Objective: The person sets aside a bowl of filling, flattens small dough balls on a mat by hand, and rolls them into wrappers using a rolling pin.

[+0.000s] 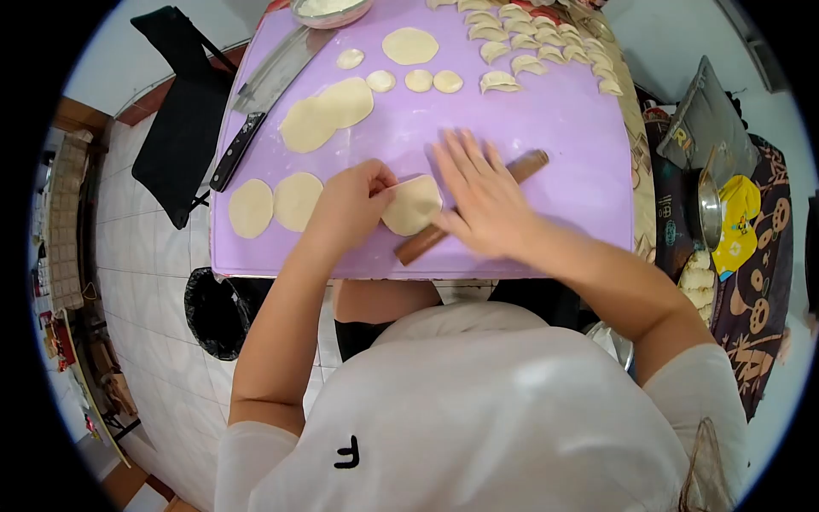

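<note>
Between the fingers of my left hand [354, 198], the left edge of a round dough wrapper [415, 207] is pinched. The wrapper lies against a brown wooden rolling pin [416, 247], which runs diagonally across the mat. My right hand [485, 200] rests flat on the pin with its fingers stretched out, its palm covering the pin's middle. Left of my left hand lie two rolled wrappers [251, 208]. Farther up are two overlapping wrappers [309, 125], a single large wrapper [410, 46] and several small flattened dough pieces [418, 81].
A purple mat [563, 154] covers the table. A cleaver [285, 68] lies along its left side, beside a bowl of flour [331, 8] at the back. Rows of folded dumplings [529, 64] fill the back right. A black chair [175, 128] and a lined bin [223, 316] stand left.
</note>
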Available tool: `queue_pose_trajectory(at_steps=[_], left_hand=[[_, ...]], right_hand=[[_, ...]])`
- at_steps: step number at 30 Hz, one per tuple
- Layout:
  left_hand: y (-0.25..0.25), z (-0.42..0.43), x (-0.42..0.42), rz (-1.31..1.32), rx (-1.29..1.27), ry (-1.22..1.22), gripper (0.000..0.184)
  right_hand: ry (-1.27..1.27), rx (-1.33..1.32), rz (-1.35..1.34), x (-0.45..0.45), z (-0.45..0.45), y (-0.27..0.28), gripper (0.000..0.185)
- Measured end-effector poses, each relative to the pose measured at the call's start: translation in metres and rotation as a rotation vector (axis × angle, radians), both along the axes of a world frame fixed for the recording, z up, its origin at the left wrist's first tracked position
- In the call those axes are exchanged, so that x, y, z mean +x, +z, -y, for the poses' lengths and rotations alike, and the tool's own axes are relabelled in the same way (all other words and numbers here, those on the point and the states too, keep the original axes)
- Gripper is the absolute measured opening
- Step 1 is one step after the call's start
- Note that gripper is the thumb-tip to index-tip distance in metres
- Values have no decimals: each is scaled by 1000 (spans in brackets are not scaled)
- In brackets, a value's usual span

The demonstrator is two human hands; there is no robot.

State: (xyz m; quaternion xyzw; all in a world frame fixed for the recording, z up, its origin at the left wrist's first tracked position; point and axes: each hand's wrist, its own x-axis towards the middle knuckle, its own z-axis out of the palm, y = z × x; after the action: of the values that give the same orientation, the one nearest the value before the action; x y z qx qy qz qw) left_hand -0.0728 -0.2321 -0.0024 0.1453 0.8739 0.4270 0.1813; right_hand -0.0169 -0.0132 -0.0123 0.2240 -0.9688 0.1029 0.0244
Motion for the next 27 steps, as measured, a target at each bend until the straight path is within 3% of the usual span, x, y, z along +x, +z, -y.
queue_pose_trajectory(at_steps=[6, 8, 12, 17, 21, 24, 27], left_hand=[[0, -5, -7, -156, -71, -79, 26], [7, -11, -14, -98, -229, -197, 28], [-7, -3, -14, -20, -21, -48, 24], [-4, 4, 12, -34, 62, -3, 20], [-7, -2, 10, -255, -52, 0, 19], [2, -6, 3, -211, -162, -49, 18], [3, -6, -1, -73, -94, -81, 17]], right_hand=[[-102, -152, -145, -99, 35, -22, 80], [-62, -112, -128, -69, 24, -17, 82], [0, 48, -28, 24, -11, 3, 85], [-58, -33, -39, -26, 9, -7, 82], [-162, -219, -183, -104, 40, -20, 78], [-121, -249, -201, -93, 35, -18, 78], [-138, -61, -122, -30, 11, -12, 81]])
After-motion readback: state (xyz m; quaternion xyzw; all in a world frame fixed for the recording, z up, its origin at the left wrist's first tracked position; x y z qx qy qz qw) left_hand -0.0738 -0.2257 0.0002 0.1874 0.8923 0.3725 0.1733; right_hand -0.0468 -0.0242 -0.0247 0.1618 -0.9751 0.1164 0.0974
